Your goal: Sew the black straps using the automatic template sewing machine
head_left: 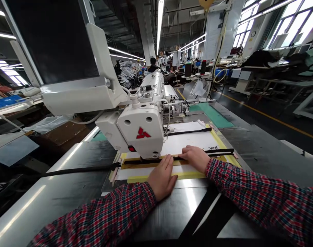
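A narrow black fabric strip (220, 151) runs across a white template board (135, 173) edged with yellow tape, under the white sewing machine head (143, 127). My left hand (163, 178) lies flat at the near side of the strip, fingers stretched out and fingertips touching its edge just right of the machine head. Close by on the right, my right hand (196, 158) has its fingers bent together and pressed onto the strip; its thumb is hidden. Another black strip (189, 131) lies farther back on the board. The needle area is mostly hidden.
A dark monitor (50, 37) hangs at upper left. A long black band (81, 169) crosses the metal table (69, 195) on the left, and wide black straps (210, 216) lie at the front edge. Thread cones (188, 70) stand behind; a person (153, 64) sits farther back.
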The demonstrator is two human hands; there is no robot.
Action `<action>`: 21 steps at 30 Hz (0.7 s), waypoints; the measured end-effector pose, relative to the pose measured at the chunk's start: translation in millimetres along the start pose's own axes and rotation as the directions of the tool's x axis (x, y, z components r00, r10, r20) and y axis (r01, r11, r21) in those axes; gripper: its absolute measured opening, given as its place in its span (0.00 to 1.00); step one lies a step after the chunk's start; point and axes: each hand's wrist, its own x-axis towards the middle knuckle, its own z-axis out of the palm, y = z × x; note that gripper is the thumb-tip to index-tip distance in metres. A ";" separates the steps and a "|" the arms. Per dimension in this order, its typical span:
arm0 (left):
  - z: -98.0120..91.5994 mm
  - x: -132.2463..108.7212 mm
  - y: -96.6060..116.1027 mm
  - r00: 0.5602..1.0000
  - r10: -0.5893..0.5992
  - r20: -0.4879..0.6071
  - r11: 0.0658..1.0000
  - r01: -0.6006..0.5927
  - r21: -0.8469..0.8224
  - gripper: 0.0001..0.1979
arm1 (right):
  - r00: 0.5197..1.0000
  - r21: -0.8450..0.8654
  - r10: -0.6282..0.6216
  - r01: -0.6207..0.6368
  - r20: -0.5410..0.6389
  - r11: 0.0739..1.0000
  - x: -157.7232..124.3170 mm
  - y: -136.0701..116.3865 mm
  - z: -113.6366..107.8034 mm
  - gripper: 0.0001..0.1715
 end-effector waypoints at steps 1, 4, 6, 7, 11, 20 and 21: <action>4.1 6.1 0.2 1.000 -0.005 -0.001 1.000 0.005 0.007 0.26 | 0.999 -0.038 -0.032 0.032 0.001 0.999 -3.4 -1.5 1.4 0.11; 8.5 11.6 -6.3 1.000 0.020 0.004 1.000 -0.020 0.023 0.24 | 0.996 -0.131 -0.092 0.093 0.011 0.987 -15.8 0.2 6.9 0.10; 6.0 10.5 -10.8 0.999 0.042 -0.003 0.999 -0.042 0.015 0.23 | 0.995 -0.163 -0.101 0.101 0.010 0.981 -23.7 4.3 10.4 0.10; 4.2 10.6 -11.8 0.999 0.047 -0.012 0.999 -0.047 0.008 0.23 | 0.995 -0.174 -0.104 0.104 0.008 0.979 -26.7 6.4 11.9 0.09; 2.2 20.9 -7.3 0.998 0.061 -0.024 0.997 -0.062 -0.043 0.24 | 0.988 -0.194 -0.157 0.156 0.006 0.969 -29.9 12.9 13.7 0.05; 17.5 34.3 1.1 0.998 0.051 -0.031 0.990 -0.055 -0.126 0.25 | 0.963 0.008 -0.266 0.266 -0.035 0.964 -22.3 34.9 9.1 0.08; 17.4 34.1 0.6 0.998 0.062 -0.020 0.991 -0.063 -0.116 0.26 | 0.963 -0.012 -0.265 0.265 -0.039 0.964 -22.6 34.7 9.8 0.07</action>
